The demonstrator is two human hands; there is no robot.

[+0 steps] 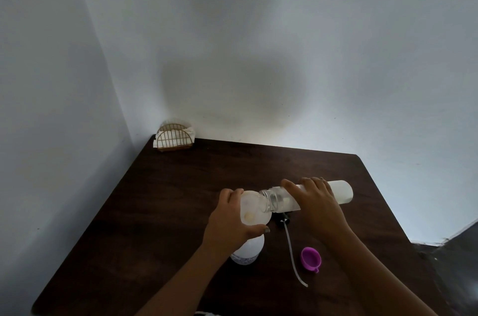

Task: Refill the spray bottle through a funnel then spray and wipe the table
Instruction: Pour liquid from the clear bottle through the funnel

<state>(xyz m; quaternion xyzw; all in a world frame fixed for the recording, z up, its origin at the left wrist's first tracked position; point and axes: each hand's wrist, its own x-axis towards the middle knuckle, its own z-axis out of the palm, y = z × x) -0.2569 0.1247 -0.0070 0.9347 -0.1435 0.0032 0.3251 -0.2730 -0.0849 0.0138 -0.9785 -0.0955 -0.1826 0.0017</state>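
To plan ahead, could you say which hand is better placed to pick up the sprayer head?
Probably right: the sprayer head lies near the right hand holding the bottle; the left hand grips the funnel.

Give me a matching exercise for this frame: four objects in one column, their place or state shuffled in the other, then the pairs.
1. funnel
2. clear bottle
3. purple cap
4. napkin holder

A. far left corner of the table
B. tipped sideways in the right hand
C. lying on the table, near the dip tube
D. on the spray bottle, held by the left hand

Pairs: 1-D; 2-B; 3-C; 4-A.
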